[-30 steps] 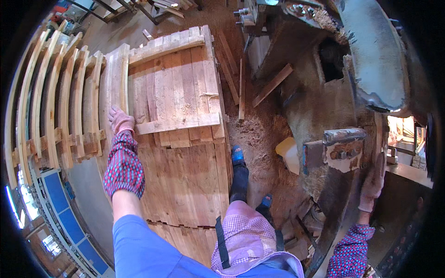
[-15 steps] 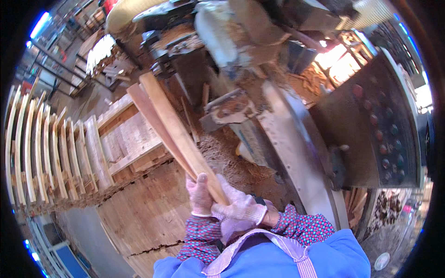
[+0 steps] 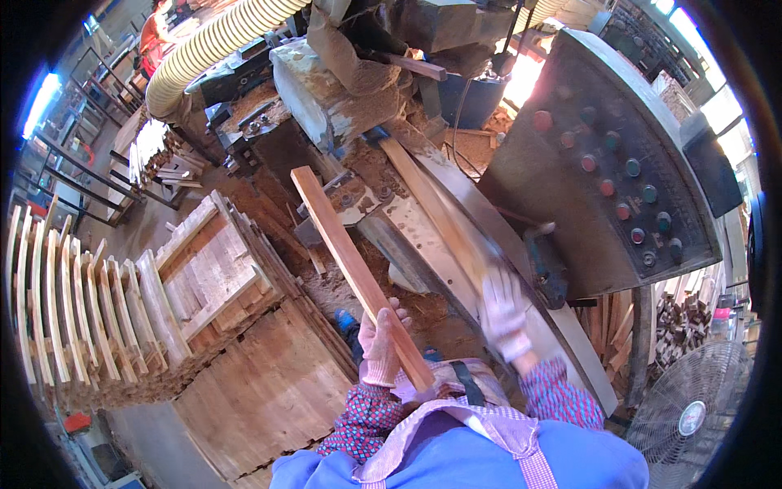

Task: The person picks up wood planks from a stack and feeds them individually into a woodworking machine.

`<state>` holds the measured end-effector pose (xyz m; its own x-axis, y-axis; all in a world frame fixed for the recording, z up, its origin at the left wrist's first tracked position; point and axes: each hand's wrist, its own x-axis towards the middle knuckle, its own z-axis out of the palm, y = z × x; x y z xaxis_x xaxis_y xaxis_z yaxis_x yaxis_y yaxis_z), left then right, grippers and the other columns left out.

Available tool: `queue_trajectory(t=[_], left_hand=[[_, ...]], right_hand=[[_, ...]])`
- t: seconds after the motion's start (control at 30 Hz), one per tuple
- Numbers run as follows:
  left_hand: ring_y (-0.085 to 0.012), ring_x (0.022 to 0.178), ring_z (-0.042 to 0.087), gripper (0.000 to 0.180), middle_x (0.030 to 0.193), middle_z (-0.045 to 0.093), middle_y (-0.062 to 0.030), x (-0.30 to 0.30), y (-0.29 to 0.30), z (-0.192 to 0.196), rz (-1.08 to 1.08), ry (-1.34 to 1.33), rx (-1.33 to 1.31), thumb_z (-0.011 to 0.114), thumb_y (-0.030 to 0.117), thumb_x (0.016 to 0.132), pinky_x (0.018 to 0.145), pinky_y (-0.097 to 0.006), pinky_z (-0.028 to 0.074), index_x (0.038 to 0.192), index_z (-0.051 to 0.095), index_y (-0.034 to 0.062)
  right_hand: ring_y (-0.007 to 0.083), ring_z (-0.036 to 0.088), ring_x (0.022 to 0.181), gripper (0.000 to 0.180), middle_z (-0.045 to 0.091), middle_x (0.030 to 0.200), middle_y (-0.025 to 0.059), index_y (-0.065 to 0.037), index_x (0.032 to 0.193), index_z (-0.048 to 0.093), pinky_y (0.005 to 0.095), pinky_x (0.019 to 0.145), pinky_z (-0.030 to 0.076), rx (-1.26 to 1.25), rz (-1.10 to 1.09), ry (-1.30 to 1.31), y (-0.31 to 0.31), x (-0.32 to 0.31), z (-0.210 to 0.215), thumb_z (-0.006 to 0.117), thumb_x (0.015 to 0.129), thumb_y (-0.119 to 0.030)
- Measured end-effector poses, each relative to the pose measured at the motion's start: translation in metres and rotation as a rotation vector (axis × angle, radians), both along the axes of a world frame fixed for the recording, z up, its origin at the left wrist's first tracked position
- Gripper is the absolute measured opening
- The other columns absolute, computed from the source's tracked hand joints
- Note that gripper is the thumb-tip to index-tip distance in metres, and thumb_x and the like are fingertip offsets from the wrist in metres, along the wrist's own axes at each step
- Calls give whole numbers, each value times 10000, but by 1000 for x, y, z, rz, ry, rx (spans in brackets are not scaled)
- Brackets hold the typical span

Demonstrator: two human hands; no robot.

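Observation:
My left hand, in a pale glove, is wrapped round the lower part of a reddish-brown wooden strip. That strip slants up and to the left, its lower end near my apron. A second, lighter wooden strip lies lengthwise on the metal machine bed, its far end at the sawdust-covered machine housing. At its near end, my gloved right hand lies flat with fingers stretched out, slightly blurred; it touches or almost touches the strip.
A dark control panel with several coloured buttons stands at the right. A ribbed hose runs across the upper left. At the left are stacked wooden strips and a stack of boards. A fan stands lower right.
Both strips were together in my hands; now the lighter one lies on the machine bed. My right hand has moved right, while my left keeps the reddish strip. The view has shifted.

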<state>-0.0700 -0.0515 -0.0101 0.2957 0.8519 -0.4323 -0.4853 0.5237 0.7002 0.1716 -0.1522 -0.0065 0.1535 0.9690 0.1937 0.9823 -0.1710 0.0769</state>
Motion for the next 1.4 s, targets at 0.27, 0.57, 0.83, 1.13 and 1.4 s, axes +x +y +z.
queue_trajectory(t=[0.27,0.57,0.83,1.13,1.4], left_hand=[[-176,885,647,437,1096,643,-88,1,20,-12,119,30,158,642,352,957,777,-314,558,1249,529,48],[-208,1192,550,620,1336,564,-107,44,13,-9,-15,-57,335,640,386,957,1020,-346,441,1414,439,17],[-303,1396,404,688,1449,475,-228,-138,82,-95,-147,952,520,691,273,895,1152,-367,317,1438,408,-42],[-369,1428,296,888,1535,315,-246,-465,275,-160,-53,2263,-7,646,414,847,1198,-427,221,1499,253,-45],[-308,1315,415,824,1368,445,-142,-564,366,-181,-200,2625,-220,744,437,756,1099,-447,350,1370,376,29]], right_hand=[[328,456,1322,496,476,1450,149,-48,1386,484,454,1135,310,102,27,-17,165,57,-16,500,951,-285],[323,436,1369,928,393,1477,301,28,1523,226,379,1102,377,-141,303,1168,49,-71,57,727,843,-356],[432,504,1277,592,514,1370,298,80,1408,437,468,1104,383,-57,-161,491,-108,-29,5,617,887,-137],[342,362,1416,462,424,1505,179,-24,1445,450,414,1197,240,73,22,89,119,62,-48,468,986,-74],[346,358,1416,469,434,1496,178,-41,1455,435,407,1165,292,17,31,96,254,40,-27,453,987,-60]])
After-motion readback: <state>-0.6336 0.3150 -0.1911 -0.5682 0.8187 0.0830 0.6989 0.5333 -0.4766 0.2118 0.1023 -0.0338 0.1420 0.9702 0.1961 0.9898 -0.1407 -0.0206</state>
